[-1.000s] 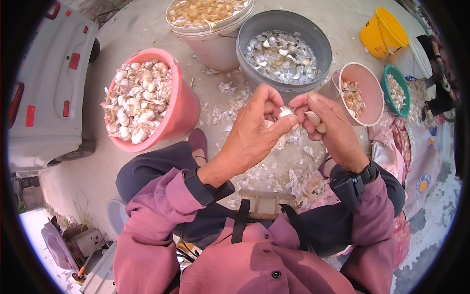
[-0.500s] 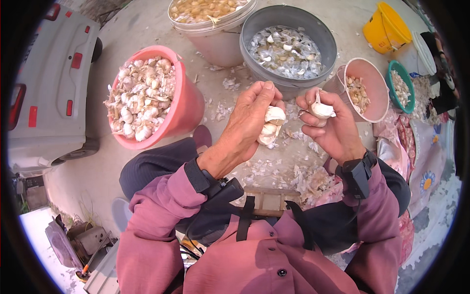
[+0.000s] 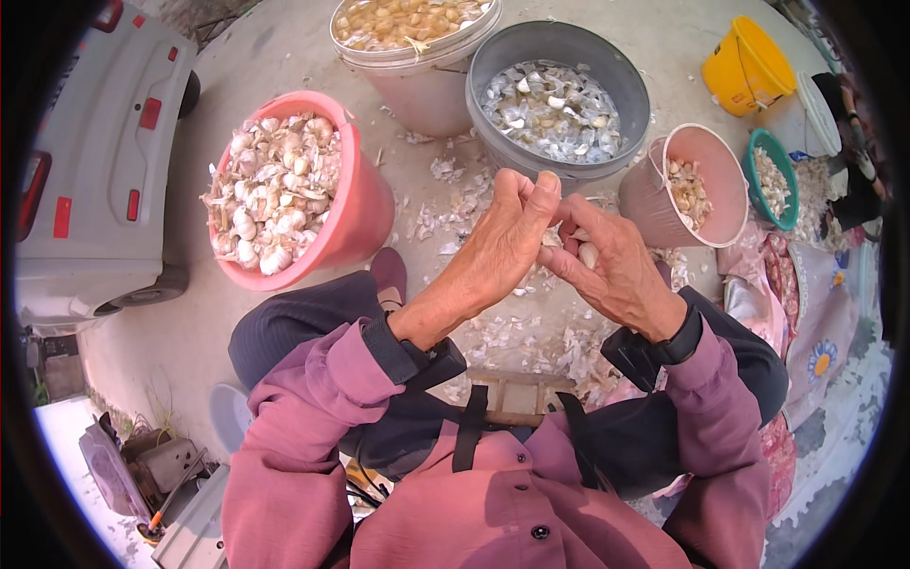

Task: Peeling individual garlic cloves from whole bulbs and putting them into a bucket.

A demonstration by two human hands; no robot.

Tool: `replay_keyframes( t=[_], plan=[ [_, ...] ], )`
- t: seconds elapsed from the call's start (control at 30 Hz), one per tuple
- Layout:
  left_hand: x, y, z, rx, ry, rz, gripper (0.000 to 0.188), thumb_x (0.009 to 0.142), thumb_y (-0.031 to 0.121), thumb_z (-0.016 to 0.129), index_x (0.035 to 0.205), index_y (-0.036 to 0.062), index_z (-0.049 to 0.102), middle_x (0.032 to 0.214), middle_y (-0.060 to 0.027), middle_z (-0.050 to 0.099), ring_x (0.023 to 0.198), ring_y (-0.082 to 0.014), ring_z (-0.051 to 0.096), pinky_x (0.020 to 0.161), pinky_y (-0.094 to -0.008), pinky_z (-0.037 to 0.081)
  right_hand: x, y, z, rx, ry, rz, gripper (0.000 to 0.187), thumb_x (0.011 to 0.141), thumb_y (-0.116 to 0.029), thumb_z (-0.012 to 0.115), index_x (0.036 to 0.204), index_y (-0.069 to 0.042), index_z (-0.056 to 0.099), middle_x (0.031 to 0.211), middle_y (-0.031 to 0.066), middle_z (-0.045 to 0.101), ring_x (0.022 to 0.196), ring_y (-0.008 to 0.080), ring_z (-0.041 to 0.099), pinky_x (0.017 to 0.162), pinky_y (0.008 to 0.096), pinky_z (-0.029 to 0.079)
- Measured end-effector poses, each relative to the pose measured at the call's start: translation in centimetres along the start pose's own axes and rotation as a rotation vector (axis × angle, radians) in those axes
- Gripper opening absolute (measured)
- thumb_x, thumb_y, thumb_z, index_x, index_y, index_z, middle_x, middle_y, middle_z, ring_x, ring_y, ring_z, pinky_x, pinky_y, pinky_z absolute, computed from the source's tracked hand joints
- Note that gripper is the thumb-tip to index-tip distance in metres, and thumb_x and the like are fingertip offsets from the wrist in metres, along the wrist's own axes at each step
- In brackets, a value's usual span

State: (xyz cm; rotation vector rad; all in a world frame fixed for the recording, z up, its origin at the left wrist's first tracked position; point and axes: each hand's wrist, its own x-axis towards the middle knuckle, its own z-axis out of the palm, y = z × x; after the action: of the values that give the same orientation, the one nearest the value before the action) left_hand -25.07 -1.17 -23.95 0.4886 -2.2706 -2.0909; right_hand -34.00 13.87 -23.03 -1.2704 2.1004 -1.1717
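Two hands meet over a peel-strewn floor, a garlic clove in the right

The left hand [image 3: 500, 248] and right hand [image 3: 621, 270] are close together in front of the person, their fingertips meeting or nearly so. The right hand's fingers are curled around a pale garlic clove [image 3: 589, 254], which shows between thumb and fingers. The left hand is turned with its back to the camera, thumb against the bent forefinger; whether its fingers are closed on anything cannot be told, as its palm side is hidden.

Below the hands, dry garlic peel [image 3: 512, 341] lies scattered over the pale floor [image 3: 232, 71]. To the left, a pink tub [image 3: 368, 213] leans toward the person, heaped with whole garlic bulbs [image 3: 275, 185]. Beyond the hands is a grey tub [image 3: 559, 41] of peel and cloves in water, and just left of it a whitish bucket [image 3: 412, 100] filled with cloves in liquid.

On the right, a pale pink bucket [image 3: 649, 204] is tilted, with tan garlic pieces in its bottom. Just beside it is a green basin [image 3: 755, 190] containing more garlic, and farther off a yellow bucket [image 3: 737, 71]. A pale vehicle [image 3: 104, 142] is at the far left.
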Motion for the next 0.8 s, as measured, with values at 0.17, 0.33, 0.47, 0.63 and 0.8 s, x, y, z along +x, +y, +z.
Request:
replay_keyframes(
  t=[0.17,0.33,0.47,0.63,0.8],
  plan=[
    [0.4,-1.0,0.8,0.052,-0.029,0.219,0.048,0.096,0.040,0.061,0.110,-0.0003,0.038,0.100,-0.0111,0.050,0.093,-0.0165,0.050,0.079,-0.0319,0.048,-0.1,0.4,-1.1,-0.063,0.195,-0.165,0.017,0.085,-0.014,0.067,0.094,-0.003,0.060,0.077,0.0109,0.054,0.066,0.0267,0.057,0.059,0.0374,0.044],
    [-0.1,0.3,0.9,-0.236,-0.188,-0.036,0.038,0.090,0.016,0.068,0.115,0.0075,0.041,0.103,-0.0027,0.048,0.089,-0.0071,0.047,0.073,-0.0205,0.043,-1.2,1.5,-1.4,-0.102,0.229,-0.120,0.014,0.087,-0.015,0.064,0.090,-0.003,0.058,0.080,0.0125,0.053,0.071,0.0317,0.058,0.062,0.0410,0.045],
    [-1.3,0.2,-0.6,-0.231,-0.187,-0.048,0.048,0.089,0.017,0.070,0.121,0.0075,0.037,0.107,-0.0051,0.047,0.096,-0.0108,0.048,0.079,-0.0238,0.045,-0.6,1.1,-0.4,0.108,0.164,-0.081,0.019,0.087,-0.020,0.062,0.085,-0.001,0.058,0.077,0.0133,0.053,0.068,0.0295,0.056,0.063,0.0379,0.044],
    [-0.1,0.4,0.9,-0.156,-0.297,-0.057,0.057,0.082,0.005,0.069,0.127,0.0085,0.034,0.112,-0.0065,0.049,0.100,-0.0135,0.050,0.078,-0.0262,0.047,-1.4,2.5,-1.8,-0.028,0.115,-0.068,0.023,0.086,-0.024,0.060,0.082,-0.002,0.057,0.077,0.0165,0.059,0.071,0.0357,0.058,0.065,0.0454,0.044],
    [1.1,-3.3,1.4,0.182,-0.296,0.061,0.058,0.075,0.000,0.071,0.125,0.0069,0.041,0.116,-0.0083,0.050,0.107,-0.0173,0.051,0.088,-0.0314,0.045,-1.8,3.1,-0.3,-0.275,0.071,-0.053,0.020,0.088,-0.021,0.056,0.091,-0.001,0.058,0.083,0.0185,0.058,0.078,0.0389,0.060,0.068,0.0476,0.046]
  ],
)
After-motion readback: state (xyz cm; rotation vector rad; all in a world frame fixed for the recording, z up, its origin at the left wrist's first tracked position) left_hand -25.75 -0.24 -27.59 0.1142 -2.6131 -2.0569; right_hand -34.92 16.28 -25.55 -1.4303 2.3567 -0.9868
